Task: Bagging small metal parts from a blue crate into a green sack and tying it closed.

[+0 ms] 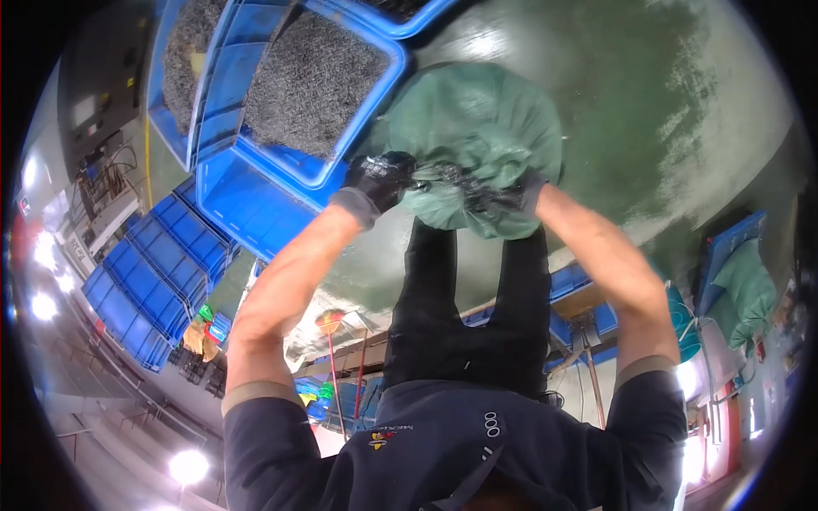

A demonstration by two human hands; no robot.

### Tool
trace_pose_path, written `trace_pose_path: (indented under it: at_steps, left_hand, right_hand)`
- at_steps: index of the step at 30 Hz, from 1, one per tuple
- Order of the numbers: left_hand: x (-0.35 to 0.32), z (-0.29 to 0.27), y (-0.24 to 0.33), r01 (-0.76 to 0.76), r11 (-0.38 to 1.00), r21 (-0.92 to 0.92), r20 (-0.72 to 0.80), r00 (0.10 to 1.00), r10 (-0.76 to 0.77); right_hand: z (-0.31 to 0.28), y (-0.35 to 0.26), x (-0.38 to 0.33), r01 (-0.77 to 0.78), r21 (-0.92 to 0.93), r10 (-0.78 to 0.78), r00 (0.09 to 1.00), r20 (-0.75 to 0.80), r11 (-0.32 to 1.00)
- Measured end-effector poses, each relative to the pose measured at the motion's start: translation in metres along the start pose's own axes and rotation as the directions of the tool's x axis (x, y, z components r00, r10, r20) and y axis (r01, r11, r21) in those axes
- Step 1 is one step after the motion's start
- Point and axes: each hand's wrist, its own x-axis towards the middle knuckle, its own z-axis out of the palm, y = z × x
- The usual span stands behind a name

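A full green sack [469, 111] stands on the floor in front of me, its top bunched and creased. My left hand [381, 180], in a black glove, is closed on the gathered cloth at the sack's near left side. Also gloved in black, my right hand [503, 196] grips the bunched cloth at the near right side. Folds of the sack partly cover its fingers. Between the two hands the cloth is drawn into a twisted neck.
Left of the sack, blue crates [396, 64] hold heaps of small grey metal pieces [315, 81]. Stacked blue crates [149, 281] stand farther left. Another green sack [745, 294] is at the far right. Long-handled tools [332, 366] lean behind me. The floor [613, 111] is green and worn.
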Motion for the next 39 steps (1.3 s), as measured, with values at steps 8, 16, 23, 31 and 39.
trace_pose_path:
  at_steps: [8, 16, 23, 31, 39]
  left_hand:
    - [-0.045, 0.012, 0.1, 0.392, -0.209, -0.896, 0.419, 0.902, -0.102]
    - [0.006, 0.058, 0.178, 0.289, -0.502, -0.815, 0.366, 0.928, -0.061]
    - [-0.043, 0.025, 0.127, 0.098, 0.44, -0.893, -0.124, 0.885, -0.448]
    - [0.034, 0.066, 0.076, -0.353, 0.675, -0.648, -0.442, 0.896, 0.043]
    - [0.042, 0.08, 0.071, -0.219, 0.975, 0.049, -0.489, 0.846, 0.214]
  right_hand:
    - [-0.01, -0.093, 0.014, -0.54, -0.239, 0.574, 0.812, 0.104, 0.807]
    - [-0.017, -0.017, 0.003, 0.083, -0.609, 0.122, 0.95, 0.287, 0.789]
    - [-0.031, -0.001, 0.002, -0.149, -0.389, 0.226, 0.961, 0.16, 0.909]
    - [-0.02, 0.081, -0.026, -0.068, -0.66, 0.054, 0.998, -0.041, 0.748]
    - [-0.013, 0.033, -0.008, -0.034, -0.919, -0.047, 0.997, -0.058, 0.392]
